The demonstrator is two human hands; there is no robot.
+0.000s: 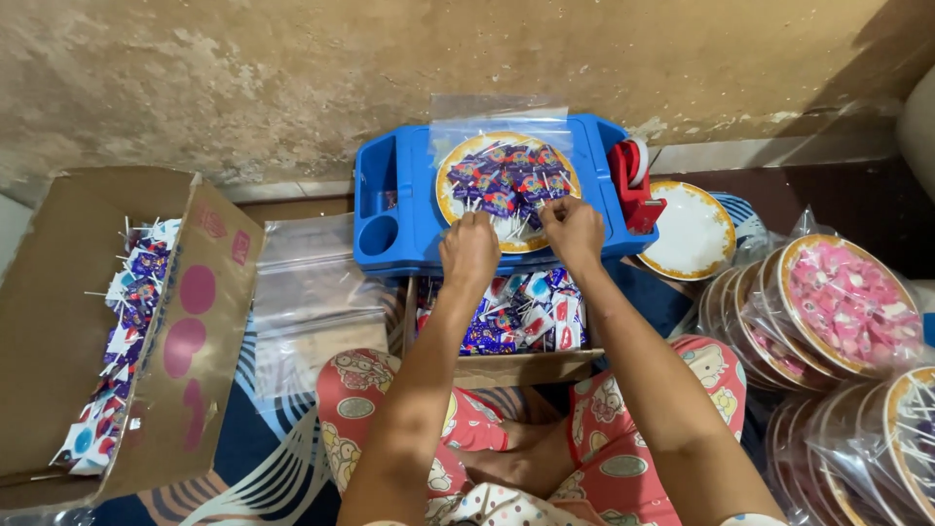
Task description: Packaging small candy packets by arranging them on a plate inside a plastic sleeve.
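On the blue tray, both hands curl over the plate's lollipops, grips hidden.

Blue tray, gold-rimmed white plate, purple-wrapped lollipops, red tape dispenser.

Home piecework spot, floor-level: stained plaster wall at 12, patterned mat at 6, cardboard box of lollipops at 9, bagged candy plates stacked at 3, small blue table w/ tape dispenser.
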